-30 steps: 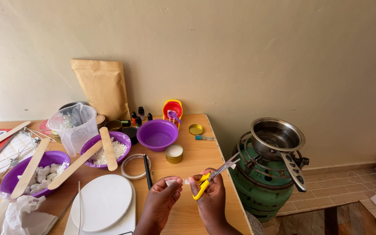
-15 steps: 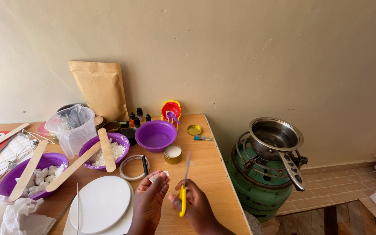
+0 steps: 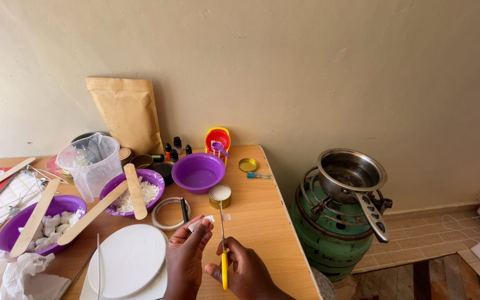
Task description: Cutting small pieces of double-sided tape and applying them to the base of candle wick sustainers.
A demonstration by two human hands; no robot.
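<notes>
A small white strip [image 3: 202, 221] sits pinched in the left hand [image 3: 186, 256] fingertips, just left of the scissors [image 3: 223, 244]. Their blades run straight away from the right hand [image 3: 244, 270], which grips the yellow handles, tips level with the strip.

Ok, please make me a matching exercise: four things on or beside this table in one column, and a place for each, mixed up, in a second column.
Things:
1. scissors
2. steel pot
3. brown paper bag
4. small white piece

Places:
a. leaning against the wall
b. on the green gas cylinder
c. in the right hand
d. pinched in the left hand

Pairs: 1-c, 2-b, 3-a, 4-d
</notes>
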